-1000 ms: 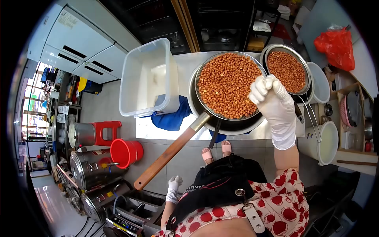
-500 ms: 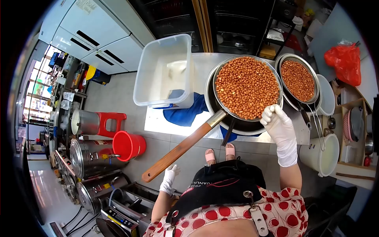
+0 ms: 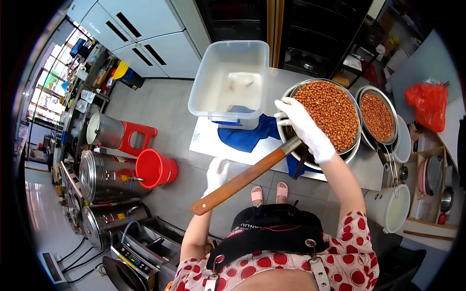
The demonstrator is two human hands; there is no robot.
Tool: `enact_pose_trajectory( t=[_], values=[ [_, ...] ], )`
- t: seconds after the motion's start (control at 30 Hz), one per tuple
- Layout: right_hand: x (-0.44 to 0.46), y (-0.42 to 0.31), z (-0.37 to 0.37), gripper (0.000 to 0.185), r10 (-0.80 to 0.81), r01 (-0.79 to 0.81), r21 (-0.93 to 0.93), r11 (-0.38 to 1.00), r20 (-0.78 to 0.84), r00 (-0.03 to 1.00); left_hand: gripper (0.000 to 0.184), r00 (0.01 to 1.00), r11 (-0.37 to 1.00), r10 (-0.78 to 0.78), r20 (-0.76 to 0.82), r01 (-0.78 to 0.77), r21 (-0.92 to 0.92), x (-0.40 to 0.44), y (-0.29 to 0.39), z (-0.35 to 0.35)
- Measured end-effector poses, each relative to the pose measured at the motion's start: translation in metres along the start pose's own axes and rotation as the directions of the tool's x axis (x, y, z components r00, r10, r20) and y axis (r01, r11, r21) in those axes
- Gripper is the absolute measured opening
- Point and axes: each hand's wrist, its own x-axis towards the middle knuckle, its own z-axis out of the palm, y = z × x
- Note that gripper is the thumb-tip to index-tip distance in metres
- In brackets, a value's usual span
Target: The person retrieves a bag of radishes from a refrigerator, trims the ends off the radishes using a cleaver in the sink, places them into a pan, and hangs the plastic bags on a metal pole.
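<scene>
Table point(image 3: 206, 140) below, hands point(image 3: 218, 174) point(image 3: 307, 127) have seemingly neared the handle point(image 3: 247, 177).

Peanuts point(image 3: 330, 114) show reddish brown, long handle point(image 3: 242, 179) a warmer wood brown, both left hand point(image 3: 217, 175) and right hand point(image 3: 305, 127) gloved plain white. Shirt point(image 3: 357, 257) carries deep-red dots on pale cream; apron point(image 3: 276, 223) is black with white lettering and a thin red line; slippers point(image 3: 257, 195) read pink. Cloth point(image 3: 247, 139) is strong blue, bucket point(image 3: 156, 168), stool point(image 3: 127, 136) and plastic bag point(image 3: 427, 106) bright red, tiled floor point(image 3: 160, 104) grey.
</scene>
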Motion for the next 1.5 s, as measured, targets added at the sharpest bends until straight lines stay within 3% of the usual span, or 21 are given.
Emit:
enact_pose_trajectory(
  t=[0.03, 0.1, 0.17, 0.2, 0.23, 0.27, 0.37, 0.4, 0.5, 0.63, 0.67, 0.7, 0.83, 1.03, 1.13, 1.23, 1.3, 1.33, 1.37, 1.43, 1.5],
  values=[
    [0.017, -0.003, 0.014, 0.071, 0.031, -0.038, -0.083, 0.996, -0.077, 0.997, 0.023, 0.989, 0.988, 0.143, -0.030, -0.141, 0.065, 0.014, 0.013, 0.009],
    [0.043, -0.010, 0.034, 0.089, 0.108, -0.118, -0.195, 0.974, -0.063, 0.992, 0.045, 0.972, 0.967, 0.222, 0.077, -0.230, 0.108, 0.036, 0.013, 0.034],
    [0.073, 0.003, 0.047, 0.065, 0.129, -0.145, -0.183, 0.972, -0.095, 0.987, 0.065, 0.951, 0.939, 0.267, 0.157, -0.293, 0.178, 0.048, 0.024, 0.045],
    [0.080, 0.002, 0.052, 0.055, 0.128, -0.140, -0.209, 0.968, -0.070, 0.989, 0.079, 0.939, 0.954, 0.171, 0.299, -0.234, 0.188, 0.050, 0.021, 0.049],
    [0.084, 0.002, 0.054, 0.044, 0.129, -0.137, -0.233, 0.963, -0.047, 0.990, 0.080, 0.909, 0.881, 0.209, 0.360, -0.335, 0.335, 0.048, 0.018, 0.052],
    [0.088, 0.006, 0.060, 0.018, 0.072, -0.111, -0.223, 0.969, -0.174, 0.982, 0.077, 0.910, 0.878, 0.234, 0.343, -0.350, 0.328, 0.044, 0.015, 0.054],
    [0.117, 0.013, 0.055, 0.013, -0.046, -0.024, -0.345, 0.938, -0.191, 0.981, 0.056, 0.897, 0.862, 0.229, 0.379, -0.368, 0.349, 0.033, 0.002, 0.057],
    [0.118, 0.009, 0.053, 0.013, -0.022, -0.038, -0.261, 0.965, -0.225, 0.974, 0.037, 0.902, 0.848, 0.281, 0.327, -0.393, 0.355, 0.028, 0.002, 0.054],
    [0.115, -0.016, 0.042, 0.016, -0.060, 0.025, -0.169, 0.985, -0.202, 0.978, 0.029, 0.846, 0.769, 0.330, 0.420, -0.499, 0.401, 0.017, -0.015, 0.043],
    [0.101, -0.055, 0.021, 0.020, -0.083, 0.071, -0.082, 0.994, -0.156, 0.984, 0.014, 0.935, 0.937, 0.349, 0.055, -0.349, -0.024, 0.025, -0.006, -0.007],
    [0.096, -0.063, 0.016, 0.020, -0.107, 0.095, -0.085, 0.992, -0.142, 0.984, 0.012, 0.984, 0.995, 0.022, 0.176, -0.005, -0.096, 0.032, 0.013, -0.034],
    [0.092, -0.071, 0.010, 0.020, -0.132, 0.121, -0.086, 0.989, -0.130, 0.983, 0.010, 0.905, 0.932, -0.293, 0.310, 0.343, -0.120, 0.041, 0.035, -0.062],
    [0.077, -0.090, -0.004, 0.023, -0.156, 0.155, -0.021, 0.988, -0.159, 0.975, 0.011, 0.992, 0.937, -0.108, 0.065, 0.123, -0.326, 0.081, 0.049, -0.110],
    [0.063, -0.096, -0.027, 0.025, -0.093, 0.116, 0.116, 0.986, -0.188, 0.978, 0.012, 0.809, 0.948, -0.031, 0.587, 0.210, -0.238, 0.163, 0.100, -0.125],
    [0.053, -0.097, -0.044, 0.024, -0.092, 0.122, 0.142, 0.982, -0.201, 0.975, 0.013, 0.788, 0.902, -0.037, 0.615, 0.291, -0.319, 0.205, 0.117, -0.117],
    [0.048, -0.098, -0.060, 0.023, -0.105, 0.142, 0.147, 0.979, -0.231, 0.967, 0.018, 0.885, 0.823, -0.037, 0.465, 0.291, -0.488, 0.263, 0.102, -0.102],
    [0.046, -0.098, -0.067, 0.023, -0.118, 0.151, 0.099, 0.984, -0.276, 0.954, 0.031, 0.940, 0.916, 0.133, 0.313, 0.005, -0.402, 0.301, 0.086, -0.095],
    [0.049, -0.096, -0.072, 0.021, -0.138, 0.163, 0.067, 0.984, -0.282, 0.949, 0.039, 0.955, 0.968, 0.246, 0.167, -0.232, -0.099, 0.311, 0.073, -0.090],
    [0.050, -0.095, -0.077, 0.026, -0.137, 0.142, 0.000, 0.990, -0.277, 0.951, 0.046, 0.917, 0.886, 0.396, 0.060, -0.398, 0.239, 0.316, 0.061, -0.083],
    [0.049, -0.098, -0.081, 0.037, -0.132, 0.099, -0.134, 0.986, -0.265, 0.955, 0.055, 0.931, 0.811, 0.347, 0.117, -0.360, 0.461, 0.303, 0.040, -0.070],
    [0.054, -0.093, -0.087, 0.036, -0.125, 0.088, -0.144, 0.986, -0.273, 0.954, 0.044, 0.910, 0.819, 0.247, 0.334, -0.380, 0.431, 0.276, 0.009, -0.051]
  ],
)
